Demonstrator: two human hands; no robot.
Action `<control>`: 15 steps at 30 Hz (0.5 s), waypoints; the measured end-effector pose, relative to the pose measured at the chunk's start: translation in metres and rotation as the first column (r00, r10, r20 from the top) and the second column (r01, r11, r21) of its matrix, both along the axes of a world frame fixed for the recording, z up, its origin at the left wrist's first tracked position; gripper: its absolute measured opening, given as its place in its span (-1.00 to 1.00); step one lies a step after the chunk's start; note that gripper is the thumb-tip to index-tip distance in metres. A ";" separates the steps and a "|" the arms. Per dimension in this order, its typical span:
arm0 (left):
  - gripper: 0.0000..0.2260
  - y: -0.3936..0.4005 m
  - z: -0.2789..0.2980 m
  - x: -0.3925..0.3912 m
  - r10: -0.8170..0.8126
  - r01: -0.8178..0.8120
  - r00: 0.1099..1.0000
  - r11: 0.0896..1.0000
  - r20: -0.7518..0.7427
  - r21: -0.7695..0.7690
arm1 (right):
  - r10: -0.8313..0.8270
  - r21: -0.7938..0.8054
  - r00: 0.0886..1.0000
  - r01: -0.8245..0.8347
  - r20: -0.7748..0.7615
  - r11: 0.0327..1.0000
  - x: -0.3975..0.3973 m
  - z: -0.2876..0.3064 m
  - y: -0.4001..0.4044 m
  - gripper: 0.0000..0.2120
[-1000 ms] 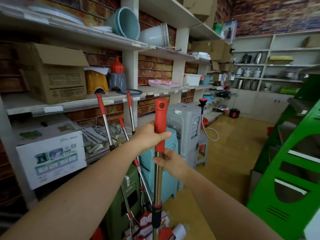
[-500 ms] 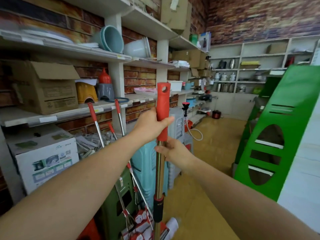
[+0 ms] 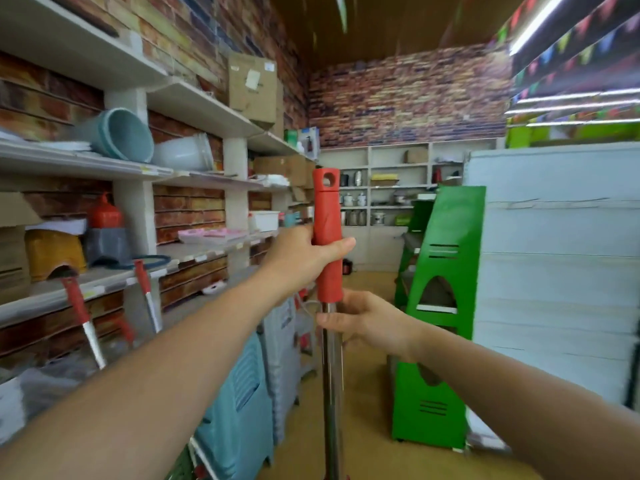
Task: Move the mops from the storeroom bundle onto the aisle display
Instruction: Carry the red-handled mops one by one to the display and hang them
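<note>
Both hands still grip the mop (image 3: 326, 237), now raised higher.

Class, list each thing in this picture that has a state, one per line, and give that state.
Mop: upright, held in both hands.
Left hand: grips the mop's red grip.
Right hand: holds the metal pole below it.
Two other mops: leaning at the shelf.
Blue bucket: on its side.
</note>
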State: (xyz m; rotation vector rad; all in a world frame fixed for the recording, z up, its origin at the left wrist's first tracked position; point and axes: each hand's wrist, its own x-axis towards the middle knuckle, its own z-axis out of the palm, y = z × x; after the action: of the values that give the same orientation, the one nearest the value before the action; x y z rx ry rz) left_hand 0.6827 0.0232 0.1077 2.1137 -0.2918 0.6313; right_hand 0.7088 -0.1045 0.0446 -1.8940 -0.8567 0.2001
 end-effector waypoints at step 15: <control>-0.73 -0.168 0.022 -0.066 -0.606 0.613 0.790 0.787 0.097 -0.072 | -0.625 0.224 0.779 0.601 0.049 0.767 -0.148 0.014 -0.140 -0.83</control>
State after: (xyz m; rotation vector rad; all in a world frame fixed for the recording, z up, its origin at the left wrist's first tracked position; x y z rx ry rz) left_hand 0.6165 -0.1452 0.1301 1.7512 -0.9237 0.3158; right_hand 0.5610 -0.2450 0.0585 -1.9068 -0.2710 -0.3983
